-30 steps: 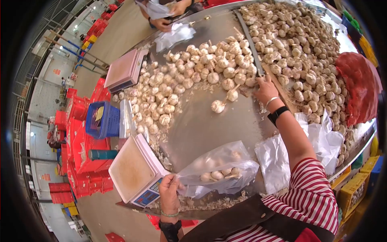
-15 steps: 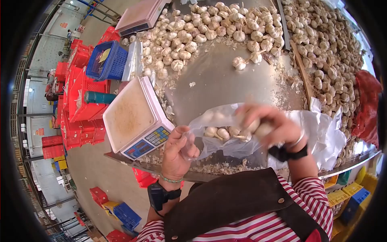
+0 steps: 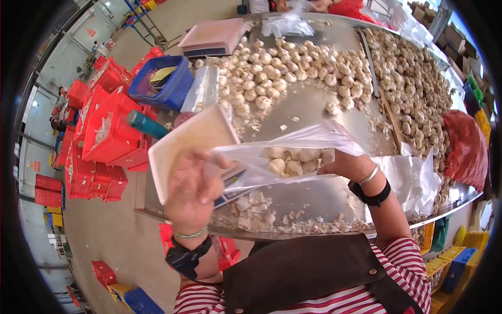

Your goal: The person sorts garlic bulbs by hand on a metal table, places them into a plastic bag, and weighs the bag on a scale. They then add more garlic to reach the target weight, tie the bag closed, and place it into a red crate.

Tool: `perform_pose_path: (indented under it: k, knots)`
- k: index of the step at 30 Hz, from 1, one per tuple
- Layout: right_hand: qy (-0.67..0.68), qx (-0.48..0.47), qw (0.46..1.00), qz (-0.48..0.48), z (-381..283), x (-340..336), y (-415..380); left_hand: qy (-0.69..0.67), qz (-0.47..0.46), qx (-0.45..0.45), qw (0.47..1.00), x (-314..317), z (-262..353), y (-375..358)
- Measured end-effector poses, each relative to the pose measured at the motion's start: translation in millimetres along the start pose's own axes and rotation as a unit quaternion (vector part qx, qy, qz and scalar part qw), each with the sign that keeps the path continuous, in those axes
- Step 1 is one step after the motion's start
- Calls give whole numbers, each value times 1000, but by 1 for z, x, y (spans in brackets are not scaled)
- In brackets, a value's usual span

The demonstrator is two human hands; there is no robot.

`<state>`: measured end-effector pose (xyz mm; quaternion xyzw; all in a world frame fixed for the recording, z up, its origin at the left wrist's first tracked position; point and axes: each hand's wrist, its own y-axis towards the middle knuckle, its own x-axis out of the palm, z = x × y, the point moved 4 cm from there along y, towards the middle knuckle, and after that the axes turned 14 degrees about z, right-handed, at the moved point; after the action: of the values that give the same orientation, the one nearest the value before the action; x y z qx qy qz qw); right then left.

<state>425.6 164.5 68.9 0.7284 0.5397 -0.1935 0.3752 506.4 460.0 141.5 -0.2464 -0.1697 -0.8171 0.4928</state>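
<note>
A clear plastic bag (image 3: 246, 165) with several garlic bulbs (image 3: 294, 161) inside is stretched between my two hands. My left hand (image 3: 194, 186), partly blurred, is at the bag's left end over the scale, its fingers bent around the film. At the right end my right hand (image 3: 348, 161) grips the bag, with part of its fingers hidden under the plastic. The white scale (image 3: 196, 133) sits left of the bag, its keypad mostly covered. Garlic skins (image 3: 251, 209) lie on the metal table (image 3: 308, 112) below the bag.
Garlic piles (image 3: 293, 68) cover the back, more beyond a divider (image 3: 389, 112) at right. A blue basket (image 3: 167, 91), a teal bottle (image 3: 146, 124) and a pink scale (image 3: 214, 35) stand left. White bags (image 3: 410, 175) and a red mesh sack (image 3: 465, 149) lie right. Another person's hands (image 3: 316, 5) show at the top.
The bag has been pulled wider, and my left hand has moved left over the scale. My right hand has gone from above the bulbs to the bag's right end. The view has shifted.
</note>
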Motion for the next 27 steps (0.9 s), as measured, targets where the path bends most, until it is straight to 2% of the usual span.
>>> perform_pose_path:
  k: [2,3,6,7,9,11,12,14,15,16,18,20,22,24,27]
  knots:
    - [26,-44,999,-5,-37,19,32,35,-55,79,995,-18,53,-4]
    - [58,-76,995,-12,-58,32,47,36,-52,92,994,-31,74,-9]
    - [56,-91,994,-26,-121,72,87,78,-20,169,982,-73,126,-26]
    - [36,-154,987,-25,-147,85,97,74,5,193,978,-91,136,-33]
    - [70,-163,983,-43,-172,119,112,73,39,223,971,-126,148,-43]
    - [73,-180,978,-72,-175,161,122,109,147,207,961,-169,145,-46]
    - [75,-185,977,-79,-176,177,126,108,155,211,959,-182,143,-47]
    - [12,-167,981,-103,-171,206,132,169,219,157,948,-205,130,-44]
    - [20,-214,977,-11,-159,220,131,165,228,156,947,-216,125,-41]
    - [21,-215,976,-22,-158,223,133,183,244,140,942,-228,119,-38]
    - [10,-177,979,-99,-159,230,133,193,272,114,936,-241,110,-32]
    - [-43,-209,972,-98,-176,227,131,227,270,137,926,-246,108,-26]
    - [-92,-150,964,-198,-194,225,132,229,270,127,927,-252,106,-22]
    - [-76,-131,962,-228,-211,221,132,227,256,140,929,-253,104,-18]
    - [-15,-273,939,-210,-234,217,137,229,269,124,927,-253,103,-17]
